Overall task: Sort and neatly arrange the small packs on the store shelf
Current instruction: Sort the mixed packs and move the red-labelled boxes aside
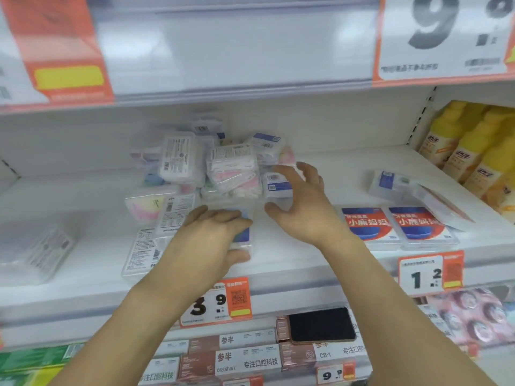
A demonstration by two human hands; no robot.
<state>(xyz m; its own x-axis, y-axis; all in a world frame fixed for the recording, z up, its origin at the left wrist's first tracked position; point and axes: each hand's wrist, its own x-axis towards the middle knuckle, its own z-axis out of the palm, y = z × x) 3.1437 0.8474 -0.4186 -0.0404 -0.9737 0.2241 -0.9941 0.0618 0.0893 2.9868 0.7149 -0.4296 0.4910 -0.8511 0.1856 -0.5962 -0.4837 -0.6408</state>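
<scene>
A jumbled heap of small clear packs lies at the back middle of the white shelf. More packs lie flat in front of it on the left. My left hand grips a small clear pack with a blue label, pressing it flat near the shelf's front. My right hand hovers open, fingers spread, just in front of a blue-labelled pack at the heap's right edge. Two red-and-blue packs lie side by side on the right.
A tilted clear pack rests behind the red-and-blue ones. Yellow bottles stand at the far right. A blurred pack lies far left. Price tags hang on the shelf edge. A black phone lies on boxes below.
</scene>
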